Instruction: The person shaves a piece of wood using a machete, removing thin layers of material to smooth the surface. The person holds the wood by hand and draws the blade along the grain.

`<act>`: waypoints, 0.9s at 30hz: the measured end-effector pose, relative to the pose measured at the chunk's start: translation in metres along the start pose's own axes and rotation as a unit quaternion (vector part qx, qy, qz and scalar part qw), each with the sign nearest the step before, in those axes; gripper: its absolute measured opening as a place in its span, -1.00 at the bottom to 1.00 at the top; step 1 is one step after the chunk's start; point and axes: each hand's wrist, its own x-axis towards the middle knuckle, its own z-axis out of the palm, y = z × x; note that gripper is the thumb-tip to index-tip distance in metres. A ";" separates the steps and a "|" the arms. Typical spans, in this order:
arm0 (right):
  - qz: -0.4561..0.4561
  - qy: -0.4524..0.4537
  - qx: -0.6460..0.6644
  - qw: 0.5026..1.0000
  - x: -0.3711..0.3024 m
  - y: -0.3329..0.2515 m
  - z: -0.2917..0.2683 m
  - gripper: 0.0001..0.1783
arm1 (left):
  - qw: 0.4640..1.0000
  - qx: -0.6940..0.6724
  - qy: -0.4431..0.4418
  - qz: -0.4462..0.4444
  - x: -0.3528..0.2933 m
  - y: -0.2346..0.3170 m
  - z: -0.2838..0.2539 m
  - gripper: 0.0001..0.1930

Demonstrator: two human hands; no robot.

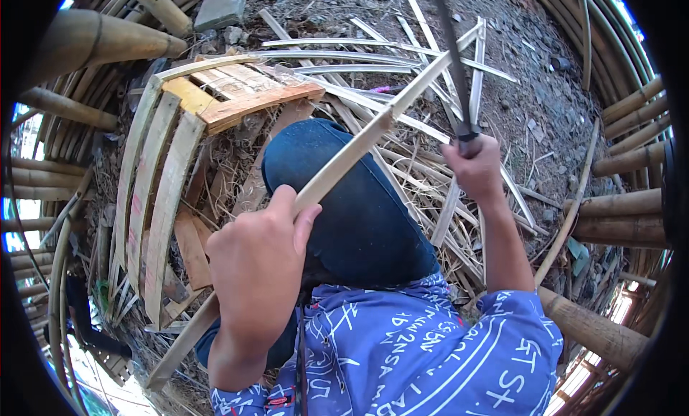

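– What's nearest us?
– The person's blue shirt [423,344] with white lettering, then the left hand [255,265], its fingers curled tight round a pale strip [352,154], thumb along it
– Where does the strip lie?
– Slantwise, from low on the left, behind the forearm, up across the dark-trousered knee [344,201] to the far right. There's a rough, raised spot midway along it
– And the right hand [475,166]?
– Closed round the handle of a long, dark tool [463,93], which points away. It crosses the strip near its far end; I can't tell whether they touch
– Beyond that?
– Curly shavings [463,247] right of the knee, a slatted wooden crate [265,106] on the left, loose strips [337,56] behind, then a grey block [220,10] near some bamboo poles [108,39]
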 end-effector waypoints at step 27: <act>0.229 -0.070 -0.100 0.966 0.039 0.073 -0.017 -0.77 | 0.988 0.147 -0.008 0.054 -0.004 -0.013 -0.026 -0.71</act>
